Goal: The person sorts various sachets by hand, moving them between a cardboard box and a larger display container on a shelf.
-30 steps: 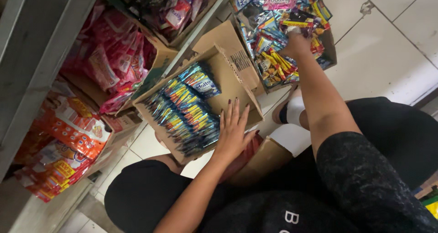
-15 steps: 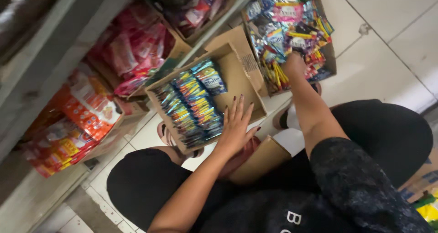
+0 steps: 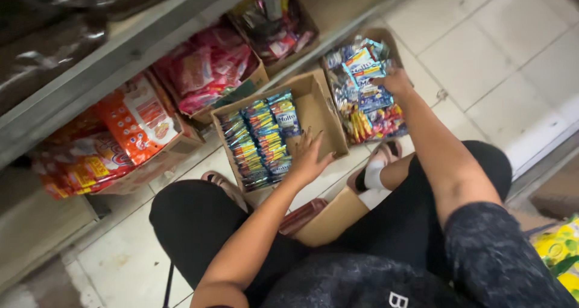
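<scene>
Snack packets (image 3: 259, 140) stand in neat rows along the left of a cardboard box (image 3: 319, 112) on the floor — packed on edge to fit. Left hand (image 3: 309, 157) rests flat, fingers spread, on the bare bottom. Right hand (image 3: 395, 79) reaches into the mixed-packet box (image 3: 362, 94) — its grip is hidden.

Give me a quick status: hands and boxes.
Left hand flat inside open cardboard box of blue snack packets, holding nothing. Right hand reaching into cardboard box of mixed colourful packets; grasp unclear. Nothing in the way.
</scene>
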